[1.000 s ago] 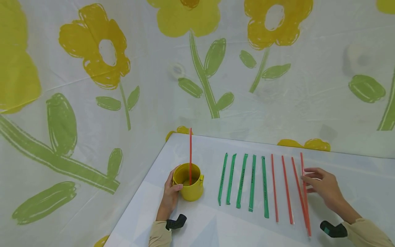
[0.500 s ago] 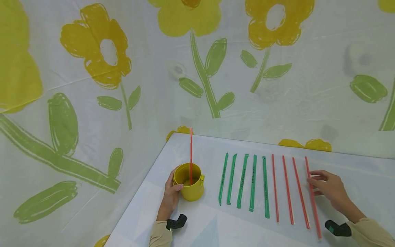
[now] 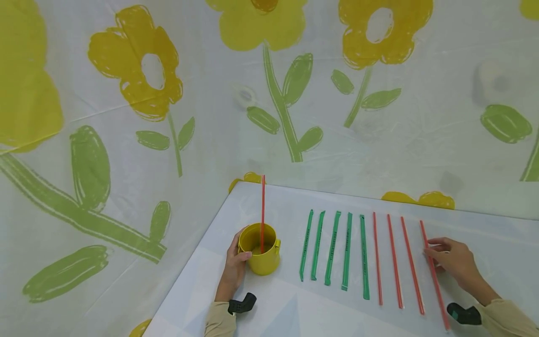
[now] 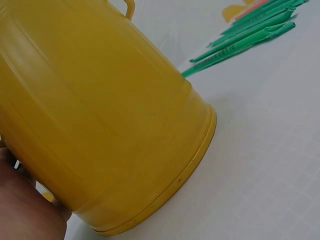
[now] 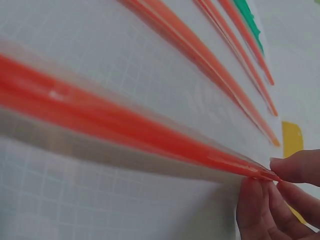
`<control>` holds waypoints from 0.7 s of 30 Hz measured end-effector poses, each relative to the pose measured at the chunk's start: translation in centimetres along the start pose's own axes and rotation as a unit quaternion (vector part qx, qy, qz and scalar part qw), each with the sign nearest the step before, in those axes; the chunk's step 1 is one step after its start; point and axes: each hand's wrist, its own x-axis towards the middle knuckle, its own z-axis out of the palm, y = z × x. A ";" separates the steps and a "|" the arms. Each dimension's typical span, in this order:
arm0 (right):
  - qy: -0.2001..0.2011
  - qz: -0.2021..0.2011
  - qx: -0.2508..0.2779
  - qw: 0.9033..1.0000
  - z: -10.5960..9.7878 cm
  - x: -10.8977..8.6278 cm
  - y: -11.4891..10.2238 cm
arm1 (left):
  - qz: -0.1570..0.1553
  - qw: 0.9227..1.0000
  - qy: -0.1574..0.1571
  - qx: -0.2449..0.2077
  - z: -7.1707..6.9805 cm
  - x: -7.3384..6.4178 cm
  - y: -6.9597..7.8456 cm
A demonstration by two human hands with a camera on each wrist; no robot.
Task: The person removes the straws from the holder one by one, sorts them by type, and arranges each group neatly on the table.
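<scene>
My left hand [image 3: 234, 265] grips the side of a small yellow bucket [image 3: 264, 263], thumb toward its rim. The bucket stands on the table, and its wall fills much of the left wrist view. A red straw [image 3: 263, 206] stands upright inside it. On the right, my right hand [image 3: 454, 262] pinches another red straw [image 3: 438, 290] in a clear wrapper between thumb and fingers. The right wrist view shows the fingertips at the far end of this red straw [image 5: 150, 132]. To its left lie three more red straws [image 3: 411, 267], spaced apart.
Several green-wrapped straws [image 3: 333, 248] lie in a row between the bucket and the red straws. The white table [image 3: 320, 313] meets a flower-printed curtain [image 3: 202, 140] at its back and left edges.
My right hand has moved right and toward me with its straw, which came away from crossing the neighbouring red straw and now lies apart. The left hand keeps its hold on the bucket.
</scene>
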 end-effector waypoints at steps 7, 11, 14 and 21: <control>0.009 0.001 -0.012 1.000 0.1 0.2 0.1 | 0.007 1.000 -0.001 -0.002 0.1 -0.1 -0.1; 0.017 0.000 -0.021 1.000 0.1 0.4 0.2 | 0.009 1.000 0.001 -0.001 0.1 -0.1 -0.2; 0.021 0.005 -0.027 0.999 0.2 0.7 0.3 | 0.006 1.000 0.000 -0.002 0.1 -0.1 -0.1; 0.026 0.005 -0.038 0.999 0.4 1.1 0.4 | 0.005 1.000 -0.001 -0.003 -0.1 -0.1 0.0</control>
